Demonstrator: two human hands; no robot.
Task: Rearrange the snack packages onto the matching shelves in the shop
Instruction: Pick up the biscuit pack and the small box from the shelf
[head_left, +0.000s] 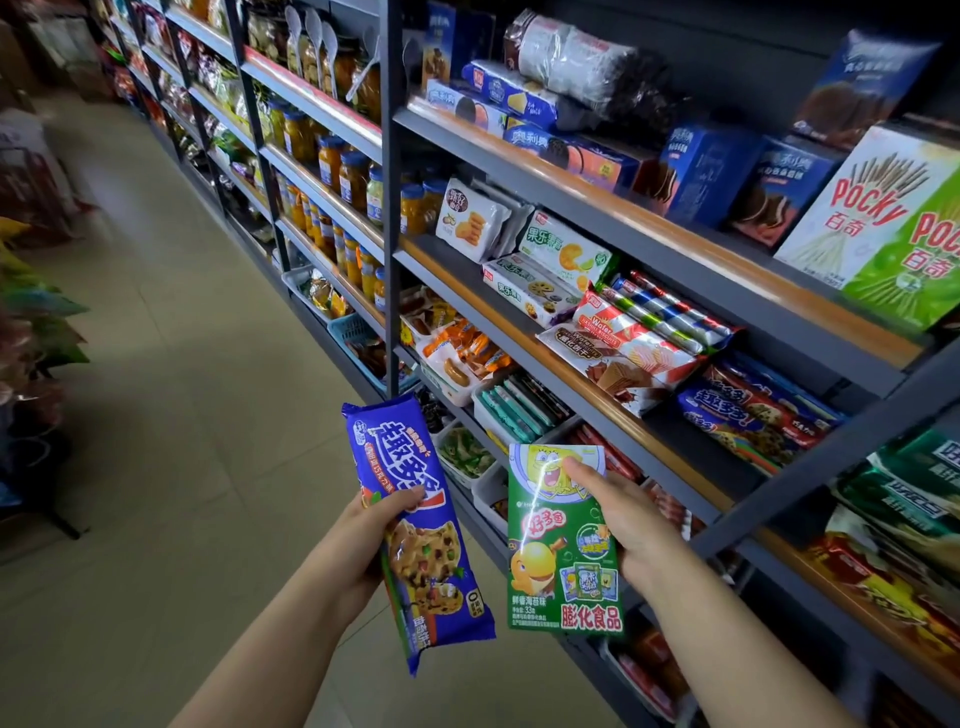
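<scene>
- Held in the left hand (376, 525) is a long blue cookie packet (418, 525), gripped about its middle with the thumb laid across the front; it stands nearly upright over the tiled floor (171, 395).
- A green snack box (563, 540) is held by the right hand (626, 512), with fingers wrapped behind its right edge and the thumb pressed on the front near the top.
- The two packs are kept side by side, apart from each other, just in front of the shelf unit (810, 499).
- Behind the green box, white trays (480, 405) of small wrapped snacks are seen on a lower shelf.
- On the middle shelf, matching blue cookie packets (748, 423) are stacked toward its right end, with red-and-white wafer packs (631, 345) beside them to the left.
- At the right end of the shelf above, Pocky boxes (883, 228) are stood upright, with blue sandwich-cookie boxes (727, 174) to their left.
- Farther down the aisle, jars of yellow fruit (332, 163) are lined along the shelves.
</scene>
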